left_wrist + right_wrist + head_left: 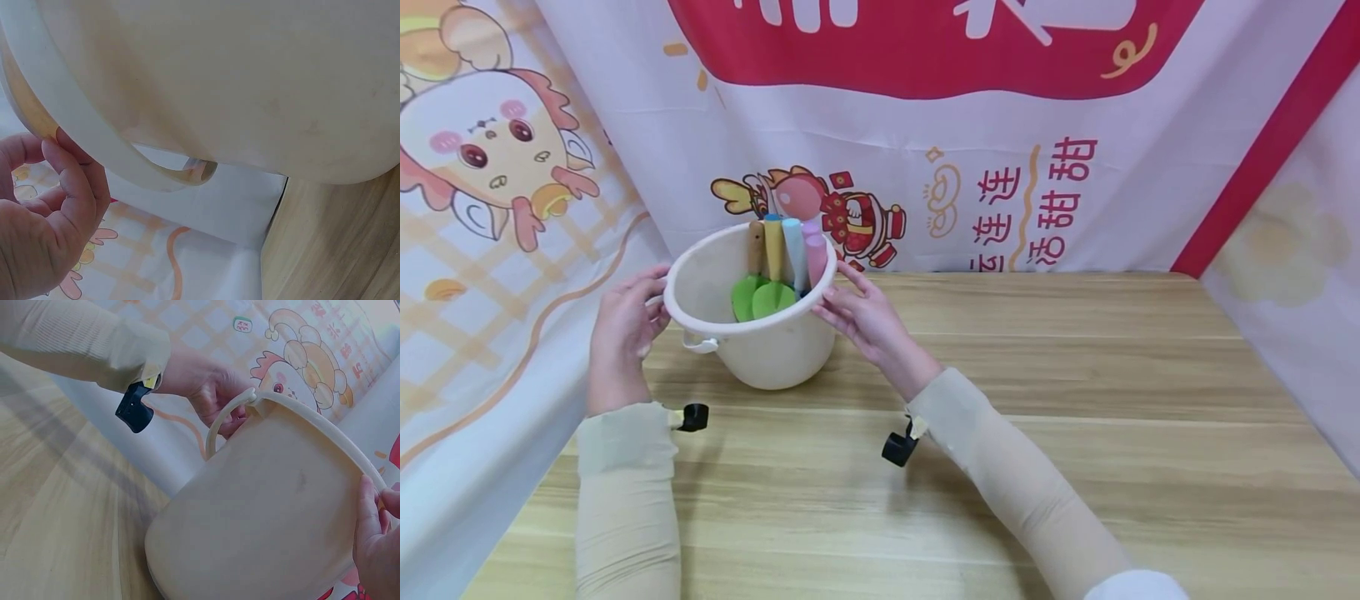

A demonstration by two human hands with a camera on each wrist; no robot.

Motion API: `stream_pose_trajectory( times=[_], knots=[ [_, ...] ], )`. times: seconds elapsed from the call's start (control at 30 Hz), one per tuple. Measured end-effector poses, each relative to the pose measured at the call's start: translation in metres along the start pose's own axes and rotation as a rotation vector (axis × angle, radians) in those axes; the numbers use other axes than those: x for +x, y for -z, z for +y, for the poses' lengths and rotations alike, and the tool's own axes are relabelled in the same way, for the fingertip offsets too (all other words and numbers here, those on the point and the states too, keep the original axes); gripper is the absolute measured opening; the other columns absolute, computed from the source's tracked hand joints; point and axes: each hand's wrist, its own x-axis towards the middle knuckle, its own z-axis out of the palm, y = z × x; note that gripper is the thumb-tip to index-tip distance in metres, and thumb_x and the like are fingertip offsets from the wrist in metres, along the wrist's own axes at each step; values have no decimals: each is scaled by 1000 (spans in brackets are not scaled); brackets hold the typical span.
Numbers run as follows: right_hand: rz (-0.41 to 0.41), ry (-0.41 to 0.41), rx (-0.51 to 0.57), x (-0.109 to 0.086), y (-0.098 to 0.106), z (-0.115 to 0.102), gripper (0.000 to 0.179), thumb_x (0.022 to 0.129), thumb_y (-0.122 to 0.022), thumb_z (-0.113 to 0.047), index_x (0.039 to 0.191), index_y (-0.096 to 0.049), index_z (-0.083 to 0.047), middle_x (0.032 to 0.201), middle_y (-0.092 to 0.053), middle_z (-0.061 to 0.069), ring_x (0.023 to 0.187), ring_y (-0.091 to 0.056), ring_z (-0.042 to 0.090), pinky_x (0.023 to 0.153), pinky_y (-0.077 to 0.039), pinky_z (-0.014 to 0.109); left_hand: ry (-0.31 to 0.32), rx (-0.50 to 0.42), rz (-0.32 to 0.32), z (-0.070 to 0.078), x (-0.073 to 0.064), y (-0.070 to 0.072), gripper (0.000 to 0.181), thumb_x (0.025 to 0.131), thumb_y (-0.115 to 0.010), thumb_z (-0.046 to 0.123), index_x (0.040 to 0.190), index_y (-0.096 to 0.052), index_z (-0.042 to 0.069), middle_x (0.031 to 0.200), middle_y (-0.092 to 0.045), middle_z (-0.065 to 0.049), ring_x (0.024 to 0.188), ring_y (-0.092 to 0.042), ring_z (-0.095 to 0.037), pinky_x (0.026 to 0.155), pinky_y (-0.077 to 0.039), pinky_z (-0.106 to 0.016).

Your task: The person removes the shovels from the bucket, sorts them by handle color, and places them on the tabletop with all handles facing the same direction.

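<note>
A cream plastic bucket (778, 354) stands at the back left of the wooden table, overlapping it in the head view. Garden tools lean inside: green-bladed trowels (772, 300) with brown and yellow handles, beside light blue and pink handles (816, 254). My left hand (625, 321) grips the rim on the left, and its fingertips pinch the edge in the left wrist view. On the opposite side my right hand (868, 321) holds the rim, fingers against the outer wall. The bucket's carrying handle (215, 428) hangs down outside, near the left hand. The tools' lower ends are hidden.
Wood-grain table top (1075, 400) extends to the right and front. A printed cloth (887, 167) hangs right behind the bucket, and another patterned cloth (497, 275) runs along the left. Each sleeve carries a small black wrist camera (898, 448).
</note>
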Motion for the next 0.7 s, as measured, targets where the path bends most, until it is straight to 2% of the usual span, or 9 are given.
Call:
stream_pose_trajectory(
  times=[0.37, 0.7],
  knots=[
    [-14, 6, 13, -3, 7, -7, 61, 102, -51, 9, 157, -42, -17, 107, -64, 13, 87, -70, 18, 86, -59, 29, -17, 24, -24, -1, -3, -7, 22, 101, -59, 3, 94, -78, 12, 87, -72, 1, 60, -64, -8, 55, -53, -18],
    [-1, -19, 10, -5, 14, -11, 60, 102, -53, 7, 155, -47, -19, 117, -64, 16, 89, -72, 19, 88, -58, 30, -34, 52, -50, -4, -4, -11, 22, 101, -58, 2, 94, -77, 11, 86, -71, 1, 58, -64, -8, 55, -53, -18]
  ],
)
